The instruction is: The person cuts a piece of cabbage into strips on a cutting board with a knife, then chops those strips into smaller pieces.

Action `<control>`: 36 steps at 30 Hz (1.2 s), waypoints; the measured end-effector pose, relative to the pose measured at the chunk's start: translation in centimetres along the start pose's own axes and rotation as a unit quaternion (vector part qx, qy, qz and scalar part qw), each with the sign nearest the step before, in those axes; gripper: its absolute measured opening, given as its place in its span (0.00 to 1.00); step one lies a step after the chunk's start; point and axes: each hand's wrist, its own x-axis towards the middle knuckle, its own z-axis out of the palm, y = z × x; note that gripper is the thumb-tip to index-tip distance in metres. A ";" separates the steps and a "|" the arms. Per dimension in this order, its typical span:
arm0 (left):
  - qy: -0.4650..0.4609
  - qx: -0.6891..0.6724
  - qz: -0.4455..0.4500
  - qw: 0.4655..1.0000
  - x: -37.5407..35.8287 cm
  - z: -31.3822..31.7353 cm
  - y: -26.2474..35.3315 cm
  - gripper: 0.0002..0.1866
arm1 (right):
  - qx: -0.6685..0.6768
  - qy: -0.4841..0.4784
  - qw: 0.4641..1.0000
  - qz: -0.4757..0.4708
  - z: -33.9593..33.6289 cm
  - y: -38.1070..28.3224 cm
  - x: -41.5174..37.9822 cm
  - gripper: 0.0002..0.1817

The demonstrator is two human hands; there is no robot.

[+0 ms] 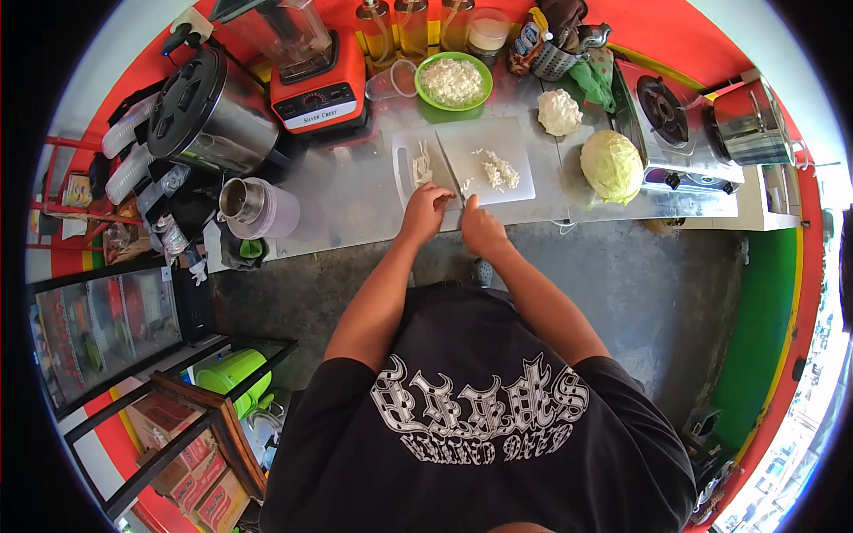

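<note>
My right hand (482, 229) is wrapped round the handle of a knife (448, 160), whose blade points away from me over a white cutting board (517, 133). Close to the blade's left side, my left hand (426, 211) has its fingers curled at the board's front edge. Whatever those fingers hold is hidden. Pale strips (421, 164) lie left of the knife, and a small heap of chopped white pieces (499, 171) lies to its right. Behind the board stands a green bowl (488, 82) filled with chopped white pieces.
A cabbage (611, 166) and a white leafy-looking clump (560, 113) sit right of the board, near a stove (662, 111) with a pot (753, 123). To the left are a red blender (315, 93), a clear cup (389, 82), a wide flask (258, 209) and a large lidded steel container (213, 115).
</note>
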 end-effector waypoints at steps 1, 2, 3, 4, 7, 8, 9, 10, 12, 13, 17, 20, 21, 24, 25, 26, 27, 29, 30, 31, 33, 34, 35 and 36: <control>-0.002 0.002 -0.004 1.000 -0.1 -0.1 0.0 0.09 | 0.003 -0.004 1.000 0.000 -0.2 0.1 0.3 0.24; 0.018 -0.028 0.017 0.999 -0.1 0.0 -0.1 0.08 | 0.005 -0.009 1.000 -0.014 -0.7 0.4 0.8 0.23; 0.038 -0.058 0.039 0.997 -0.3 0.0 0.0 0.08 | 0.007 -0.013 1.000 -0.028 -1.1 0.6 1.1 0.22; 0.034 -0.057 0.037 0.997 -0.4 -0.1 0.1 0.08 | 0.010 -0.004 0.999 -0.033 -1.4 0.7 1.1 0.20; 0.020 -0.039 0.015 0.999 -0.3 0.0 0.0 0.08 | -0.012 -0.025 0.999 -0.024 -1.5 0.4 0.0 0.20; 0.023 -0.043 0.012 0.999 -0.4 0.2 -0.1 0.08 | -0.013 -0.023 0.999 -0.024 -1.0 0.3 -0.2 0.20; 0.028 -0.046 0.010 0.998 -0.4 0.1 0.2 0.08 | -0.010 -0.007 1.000 -0.022 -0.2 0.0 -0.5 0.20; 0.031 -0.047 0.012 0.998 -0.5 0.1 0.4 0.08 | -0.007 0.008 1.000 -0.021 0.2 0.0 -0.5 0.20; 0.031 -0.015 0.006 0.999 -0.9 0.0 0.7 0.08 | -0.017 -0.009 0.999 -0.029 -0.6 0.1 0.1 0.19; 0.032 -0.014 0.005 0.999 -0.9 -0.1 0.8 0.08 | -0.025 -0.028 0.999 -0.036 -1.3 -0.2 0.2 0.19; 0.030 -0.019 0.008 0.999 -1.0 -0.2 0.7 0.07 | -0.050 -0.023 0.997 -0.054 -2.6 -0.4 0.0 0.19; 0.033 -0.019 0.002 0.999 -0.9 0.2 0.0 0.07 | -0.021 -0.034 0.999 -0.027 -1.8 -0.8 -1.0 0.20; 0.040 -0.027 0.000 0.999 -0.8 0.2 0.0 0.07 | -0.023 -0.021 0.999 -0.022 -1.2 -0.9 -1.1 0.20; 0.044 -0.025 0.021 0.998 -0.8 0.3 -0.6 0.07 | -0.018 -0.017 0.999 -0.023 -0.9 -0.8 -0.1 0.18; 0.042 -0.024 0.018 0.999 -0.9 0.2 -0.5 0.07 | -0.010 -0.020 0.999 -0.025 -1.4 -0.9 0.2 0.17; 0.038 -0.026 0.014 0.999 -0.9 0.0 -0.3 0.07 | -0.007 -0.022 0.999 -0.024 -1.8 -1.0 0.2 0.17; 0.033 -0.028 0.011 0.999 -0.9 0.0 -0.4 0.07 | -0.020 -0.024 0.999 -0.037 -2.3 -0.9 0.2 0.16; 0.037 -0.031 0.008 0.999 -1.1 0.3 -0.4 0.07 | -0.034 -0.026 0.998 -0.049 -2.3 -0.8 -0.2 0.14; 0.047 -0.035 0.007 0.998 -0.9 0.2 -0.2 0.07 | -0.045 -0.025 0.998 -0.045 -1.9 -0.7 -0.4 0.15; 0.048 -0.036 0.008 0.998 -0.9 0.2 0.1 0.07 | -0.056 -0.024 0.997 -0.040 -1.4 -0.6 -0.8 0.15; 0.042 0.017 -0.033 0.998 -0.8 0.3 0.5 0.06 | -0.043 -0.009 0.999 -0.028 -0.4 -0.5 -1.1 0.15; 0.046 0.016 -0.031 0.998 -0.8 0.2 0.6 0.06 | -0.026 0.003 1.000 -0.015 -0.1 -0.4 -0.9 0.16; 0.049 -0.003 -0.027 0.998 -0.8 0.2 0.7 0.06 | -0.029 0.004 0.999 -0.018 -0.1 -0.3 -0.4 0.16; 0.051 -0.022 -0.023 0.998 -0.9 0.3 0.4 0.05 | -0.037 0.003 0.999 -0.030 -0.5 -0.4 -0.1 0.16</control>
